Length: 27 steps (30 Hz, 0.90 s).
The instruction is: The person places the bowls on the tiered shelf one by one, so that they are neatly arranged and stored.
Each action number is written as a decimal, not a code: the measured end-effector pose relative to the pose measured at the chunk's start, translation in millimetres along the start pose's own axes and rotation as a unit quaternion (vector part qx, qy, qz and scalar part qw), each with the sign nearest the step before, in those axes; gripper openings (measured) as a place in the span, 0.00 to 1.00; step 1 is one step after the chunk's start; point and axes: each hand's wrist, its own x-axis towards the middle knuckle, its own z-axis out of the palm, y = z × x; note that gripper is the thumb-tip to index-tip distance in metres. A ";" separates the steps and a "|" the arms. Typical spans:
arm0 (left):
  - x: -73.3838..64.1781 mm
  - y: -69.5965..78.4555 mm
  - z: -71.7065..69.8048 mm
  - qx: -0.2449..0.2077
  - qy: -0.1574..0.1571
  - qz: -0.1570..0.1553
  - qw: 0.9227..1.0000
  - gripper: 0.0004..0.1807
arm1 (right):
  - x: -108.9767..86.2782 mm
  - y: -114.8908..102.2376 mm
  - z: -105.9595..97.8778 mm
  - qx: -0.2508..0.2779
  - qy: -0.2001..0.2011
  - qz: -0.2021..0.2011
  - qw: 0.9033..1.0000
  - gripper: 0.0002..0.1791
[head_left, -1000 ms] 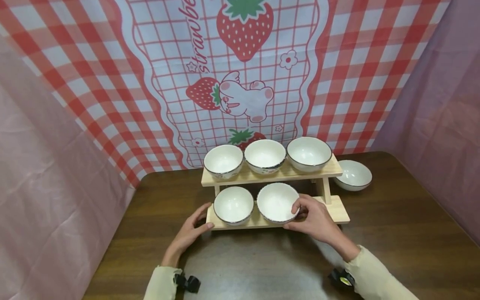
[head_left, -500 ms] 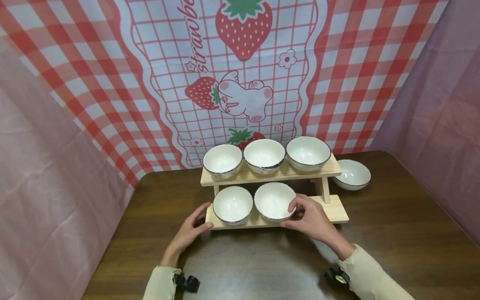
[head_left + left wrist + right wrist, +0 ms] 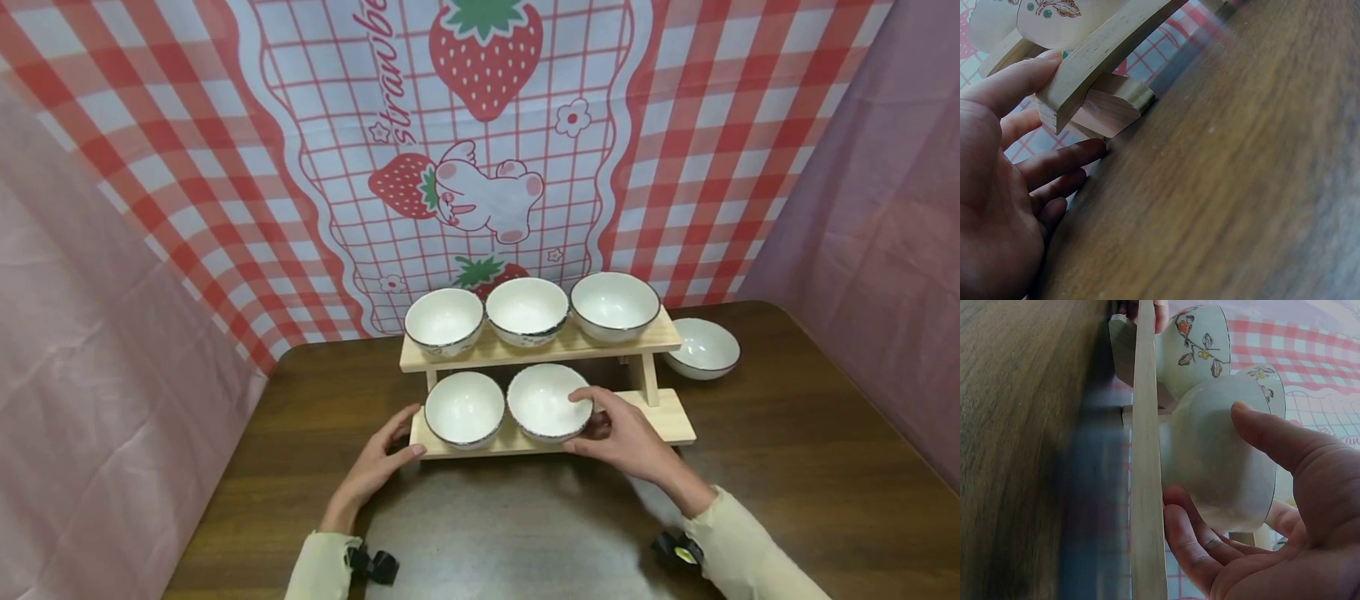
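On the lower step of a two-step wooden stand (image 3: 671, 418), my right hand (image 3: 628, 440) holds a white bowl (image 3: 546, 402) by its right side. The index finger is at the rim, and in the right wrist view the thumb lies against the bowl's outer wall (image 3: 1222, 462). Left of it sits another white bowl (image 3: 463, 408) with a dark rim. My left hand (image 3: 377, 467) grips the left end of the lower step, thumb at the front corner. In the left wrist view, its other fingers reach around the board's end (image 3: 1054, 103).
Three more white bowls stand in a row on the upper step (image 3: 495, 357). Behind the stand's right end, a single bowl (image 3: 705, 348) sits on the brown wooden table (image 3: 795, 433). A strawberry-patterned cloth (image 3: 495, 200) hangs at the back.
My right hand has moved the bowl slightly left, closer to its neighbour. Its index finger has lifted and straightened a little at the rim. The left hand stays in place.
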 end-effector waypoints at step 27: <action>-0.7 1.5 -0.7 -0.001 0.001 -0.006 1.000 0.37 | -19.8 3.1 -44.1 -0.027 0.038 0.049 0.998 0.40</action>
